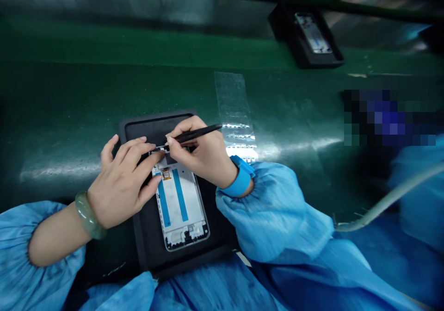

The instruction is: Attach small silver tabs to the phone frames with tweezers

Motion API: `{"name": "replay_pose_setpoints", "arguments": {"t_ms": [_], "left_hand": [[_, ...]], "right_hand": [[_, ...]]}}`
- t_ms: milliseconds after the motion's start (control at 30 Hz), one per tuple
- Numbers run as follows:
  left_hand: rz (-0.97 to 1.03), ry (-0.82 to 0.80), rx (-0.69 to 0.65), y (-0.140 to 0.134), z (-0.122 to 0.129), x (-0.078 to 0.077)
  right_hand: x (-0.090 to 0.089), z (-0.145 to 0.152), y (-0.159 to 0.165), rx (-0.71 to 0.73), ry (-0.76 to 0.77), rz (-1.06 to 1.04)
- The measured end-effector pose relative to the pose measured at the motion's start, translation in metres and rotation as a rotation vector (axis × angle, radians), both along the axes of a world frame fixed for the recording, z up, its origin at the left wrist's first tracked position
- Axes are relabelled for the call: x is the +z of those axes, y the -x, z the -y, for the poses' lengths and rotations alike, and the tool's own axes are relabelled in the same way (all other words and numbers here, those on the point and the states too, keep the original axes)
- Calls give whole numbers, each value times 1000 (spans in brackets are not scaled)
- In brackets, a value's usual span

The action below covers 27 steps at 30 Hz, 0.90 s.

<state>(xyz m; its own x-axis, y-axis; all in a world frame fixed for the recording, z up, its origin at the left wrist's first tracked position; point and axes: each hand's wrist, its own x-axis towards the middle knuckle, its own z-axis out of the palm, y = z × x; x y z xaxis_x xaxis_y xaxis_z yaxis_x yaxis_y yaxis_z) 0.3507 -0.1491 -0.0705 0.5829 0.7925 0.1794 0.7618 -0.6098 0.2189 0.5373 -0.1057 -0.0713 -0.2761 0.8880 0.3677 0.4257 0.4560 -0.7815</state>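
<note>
A phone frame (190, 195) with its back off lies in a black foam tray (145, 237). Two blue strips run along its white inner face, and an orange flex connector (167, 175) shows near its left edge. My right hand (203, 151) pinches dark tweezers (197, 134), angled over the phone's top end; their tip is hard to make out among the fingers. My left hand (126, 181) spreads its fingers across the top left corner of the phone, fingertips at its edge. Both hands partly cover the upper part of the phone.
Clear plastic film strips (234, 102) lie on the green work surface (69, 102) beyond the tray. Farther back to the right, another black tray (321, 61) holds a second phone frame (314, 33). A pale cord (391, 197) crosses at right, near a pixelated patch.
</note>
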Motion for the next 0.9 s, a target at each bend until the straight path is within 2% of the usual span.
{"name": "replay_pose_setpoints", "arguments": {"t_ms": [100,267,433,567,800,900], "left_hand": [[4,-9,2,0,0,0],[9,-6,-2,0,0,-1],[10,-17,2,0,0,-1],[4,-18,7,-1,0,-1],[11,-14,8,-1,0,-1],[10,-7,9,-1,0,-1]], "right_hand": [[0,1,1,-17,-62,36],[-2,-1,-1,2,-65,3],[-4,2,0,22,-258,144],[-2,5,2,30,-338,227],[-3,-1,-2,55,-287,146],[-2,2,0,41,-298,176]]}}
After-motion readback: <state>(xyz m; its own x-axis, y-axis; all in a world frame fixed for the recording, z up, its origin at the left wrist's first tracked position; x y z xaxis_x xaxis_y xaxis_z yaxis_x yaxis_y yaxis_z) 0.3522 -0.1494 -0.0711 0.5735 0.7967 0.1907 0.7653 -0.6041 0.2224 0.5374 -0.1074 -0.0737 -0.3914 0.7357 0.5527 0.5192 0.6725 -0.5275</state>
